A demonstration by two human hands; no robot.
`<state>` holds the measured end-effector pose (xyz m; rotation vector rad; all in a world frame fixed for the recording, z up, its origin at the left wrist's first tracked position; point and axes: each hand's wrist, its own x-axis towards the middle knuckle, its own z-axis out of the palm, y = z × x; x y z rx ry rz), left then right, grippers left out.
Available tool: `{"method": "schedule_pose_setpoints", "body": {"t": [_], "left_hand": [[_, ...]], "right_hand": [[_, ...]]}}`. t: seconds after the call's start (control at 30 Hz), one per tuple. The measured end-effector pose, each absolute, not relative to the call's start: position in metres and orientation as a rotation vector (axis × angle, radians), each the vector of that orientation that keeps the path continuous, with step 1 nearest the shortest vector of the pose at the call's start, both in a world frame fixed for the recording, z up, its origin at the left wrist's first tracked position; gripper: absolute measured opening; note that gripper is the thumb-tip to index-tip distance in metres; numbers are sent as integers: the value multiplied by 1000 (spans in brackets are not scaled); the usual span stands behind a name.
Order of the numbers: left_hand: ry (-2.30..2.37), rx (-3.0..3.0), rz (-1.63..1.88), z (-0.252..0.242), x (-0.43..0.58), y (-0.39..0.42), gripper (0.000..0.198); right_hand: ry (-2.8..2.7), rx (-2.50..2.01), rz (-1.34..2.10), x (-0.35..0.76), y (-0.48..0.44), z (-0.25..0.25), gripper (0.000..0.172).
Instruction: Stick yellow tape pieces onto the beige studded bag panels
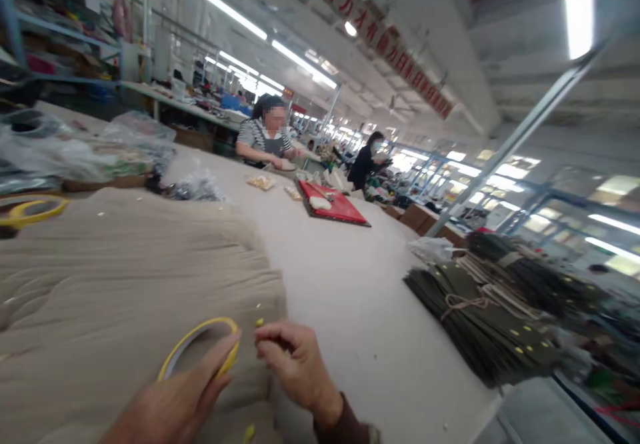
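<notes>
My left hand (185, 384) grips a roll of yellow tape (200, 329), its thumb and fingers closed on the ring's right side. To its right, my right hand (295, 364) has thumb and forefinger pinched together beside a small yellow piece of tape (259, 323); whether the fingertips still hold it is too small to make out. Both hands are over a wide stack of beige fabric (150, 277) spread on the left of the table. Another yellow bit (249, 433) lies on the fabric near the bottom edge. A few small white specks dot the cloth.
The pale table (345, 284) runs away from me. A red board (335, 203) and small bags (260, 182) lie farther back. Dark green fabric bundles (465, 304) are tied at right. Another yellow tape roll (33, 209) sits at left, near plastic bags (55, 151). Two people work beyond.
</notes>
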<state>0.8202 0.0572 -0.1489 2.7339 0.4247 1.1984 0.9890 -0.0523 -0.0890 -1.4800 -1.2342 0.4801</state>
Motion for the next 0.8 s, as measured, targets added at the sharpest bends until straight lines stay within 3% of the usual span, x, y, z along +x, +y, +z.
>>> {"method": "schedule_pose_setpoints", "body": {"t": [0.2, 0.6, 0.7, 0.8], "left_hand": [[380, 2799, 1119, -110, 809, 39, 38], [307, 2747, 910, -104, 806, 38, 18], [320, 2748, 924, -100, 807, 38, 20], [340, 2722, 1010, -97, 809, 31, 21]], "right_hand": [[-1645, -1397, 333, 982, -62, -82, 21], [-1760, -1446, -127, 969, -62, -94, 18], [-1643, -1494, -91, 962, -62, -94, 17], [-1353, -1593, 198, 961, -59, -93, 12]]}}
